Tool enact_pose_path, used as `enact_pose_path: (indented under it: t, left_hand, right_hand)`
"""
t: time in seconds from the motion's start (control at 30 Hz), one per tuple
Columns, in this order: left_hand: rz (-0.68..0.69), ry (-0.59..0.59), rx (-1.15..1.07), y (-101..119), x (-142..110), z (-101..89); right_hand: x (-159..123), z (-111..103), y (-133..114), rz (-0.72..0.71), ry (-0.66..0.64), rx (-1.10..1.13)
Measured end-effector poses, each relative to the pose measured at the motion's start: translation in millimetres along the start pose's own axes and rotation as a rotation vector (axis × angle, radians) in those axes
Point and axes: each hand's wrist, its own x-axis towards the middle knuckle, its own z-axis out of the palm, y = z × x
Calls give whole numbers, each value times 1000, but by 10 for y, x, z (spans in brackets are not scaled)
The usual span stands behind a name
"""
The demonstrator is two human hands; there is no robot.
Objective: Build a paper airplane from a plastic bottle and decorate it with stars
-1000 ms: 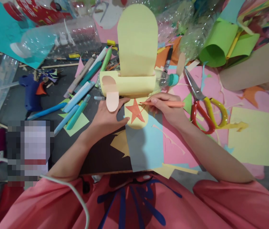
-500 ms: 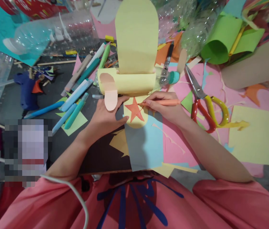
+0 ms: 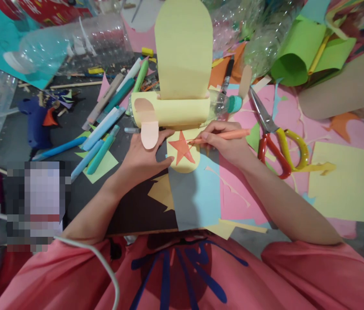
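My right hand point(image 3: 229, 142) grips an orange marker point(image 3: 242, 134), its tip at the right side of an orange star point(image 3: 181, 148). The star is drawn on a rounded pale yellow paper flap point(image 3: 186, 168). My left hand point(image 3: 141, 156) lies to the left with thumb and forefinger spread, their tips at the flap's left edge. Just beyond both hands, a clear bottle wrapped in yellow paper point(image 3: 183, 113) lies sideways, its teal cap point(image 3: 235, 103) to the right. A pale pink paper tab point(image 3: 149, 135) hangs from the wrap over my left hand. A tall yellow flap point(image 3: 184, 51) extends from its far side.
Scissors point(image 3: 269, 125) with red and yellow handles lie right of my right hand. Several markers point(image 3: 104, 129) and a blue glue gun point(image 3: 36, 122) are on the left. Blue paper point(image 3: 208, 193) lies beneath the flap. Clear bottles point(image 3: 75, 45) and a green paper roll point(image 3: 298, 51) stand farther back.
The marker has tilted a little in my right hand, its back end shifting right and slightly up. My left hand stays in nearly the same place.
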Motion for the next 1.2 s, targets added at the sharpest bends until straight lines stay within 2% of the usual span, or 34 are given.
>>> enact_pose_path:
  t: [0.67,1.0,1.2]
  left_hand:
    - [5,10,7,-4,-7,-1]
    - [-7,-2,6,6,-6,-12]
    - [-1,2,-5,-5,-14,-4]
  right_hand:
    - [-19,11,23,-5,-20,-43]
    - [-16,-1,-49,66,-55,-45]
    - [-3,0,-5,25,58,48]
